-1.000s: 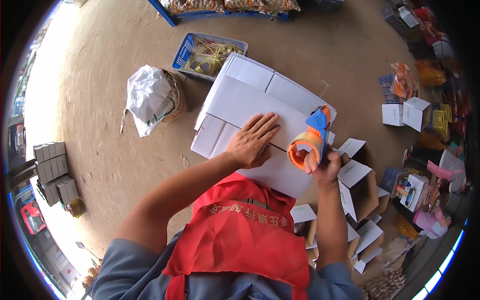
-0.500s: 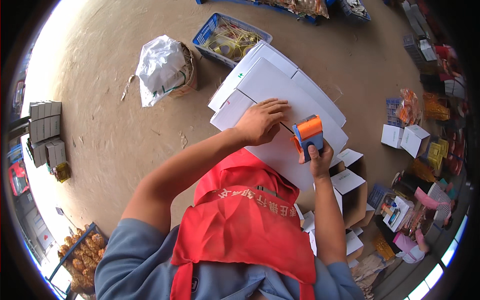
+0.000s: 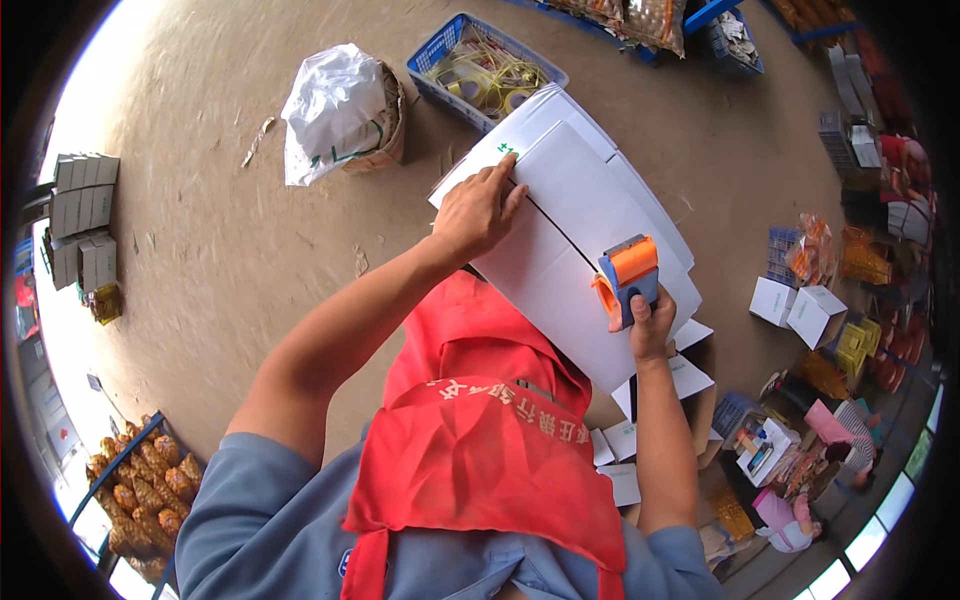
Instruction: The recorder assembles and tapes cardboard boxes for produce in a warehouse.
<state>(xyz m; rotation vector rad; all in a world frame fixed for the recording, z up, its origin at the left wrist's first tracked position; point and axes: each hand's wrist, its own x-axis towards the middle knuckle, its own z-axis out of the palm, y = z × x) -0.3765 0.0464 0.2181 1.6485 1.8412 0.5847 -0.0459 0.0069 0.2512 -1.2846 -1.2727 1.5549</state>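
A white cardboard carton lies in front of my red apron, with a dark seam running slantwise across its top. My left hand rests on the carton's left part, fingers stretched along the far end of the seam near a small green print. In my right hand is an orange and blue tape dispenser. It is tilted over the near right end of the seam; whether it touches the cardboard I cannot tell. More white cardboard shows beneath and beyond the carton.
Beyond the carton stand a blue plastic basket with tape rolls and yellow straps, and a basket under a white plastic bag. Open white boxes sit by my right forearm. Stacked cartons are far left; people work at far right.
My left hand has slid from mid-carton toward its far left edge, uncovering more of the seam. The right hand keeps the tape dispenser near the seam's near end. The whole view has shifted slightly.
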